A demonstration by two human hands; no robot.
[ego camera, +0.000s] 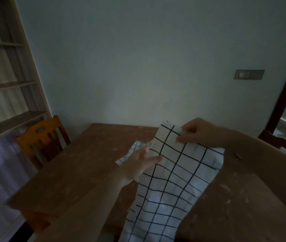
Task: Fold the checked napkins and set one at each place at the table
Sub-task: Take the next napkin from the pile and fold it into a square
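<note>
Standing at the wooden table [79,172], we are holding a white checked napkin [166,186] up over its top, the cloth hanging down toward us while a second checked piece [133,151] is lying flat just behind it. Our right hand [199,131] is pinching the napkin's upper edge, and our left hand [138,165] is touching its left side with fingers loosely extended.

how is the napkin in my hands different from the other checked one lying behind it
The held napkin is lifted off the table, its top edge pinched by the right hand, with the left hand at its side; the second napkin lies on the table, mostly hidden. The held napkin's squares look large, the second napkin's small. Both are white with dark lines.
</note>
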